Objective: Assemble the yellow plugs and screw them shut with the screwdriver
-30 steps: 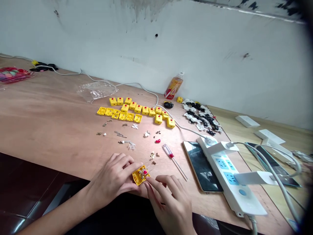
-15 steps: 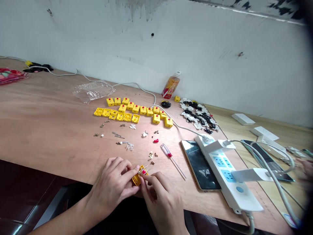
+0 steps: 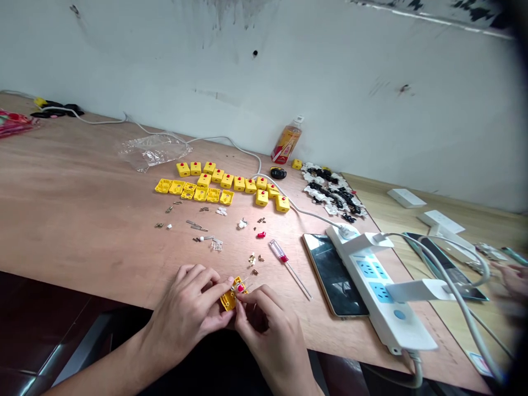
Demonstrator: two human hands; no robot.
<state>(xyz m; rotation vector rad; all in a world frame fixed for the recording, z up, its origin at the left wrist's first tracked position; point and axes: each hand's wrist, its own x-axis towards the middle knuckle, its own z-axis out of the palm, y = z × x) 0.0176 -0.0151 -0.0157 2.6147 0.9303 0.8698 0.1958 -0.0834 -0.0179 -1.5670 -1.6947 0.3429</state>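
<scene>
My left hand (image 3: 187, 308) grips a small open yellow plastic housing (image 3: 229, 296) at the near edge of the wooden table (image 3: 82, 220), tilted up on its side. My right hand (image 3: 268, 330) pinches at the housing's top, where a red button (image 3: 240, 287) and thin metal leads show. What the right fingertips hold is too small to make out. Both hands touch the housing.
Rows of yellow housings (image 3: 223, 184) lie mid-table with small metal parts (image 3: 206, 234) and a red-handled screwdriver (image 3: 289, 267) in front. A phone (image 3: 334, 272), a white power strip (image 3: 379, 286), a bottle (image 3: 285, 144), black-and-white parts (image 3: 330, 190) and a plastic bag (image 3: 154, 151) lie around. Another person's hand (image 3: 511, 278) is at right.
The housing was lifted from flat to tilted on its side. My right hand moved in from beside it to pinch at its top. The view shifted slightly.
</scene>
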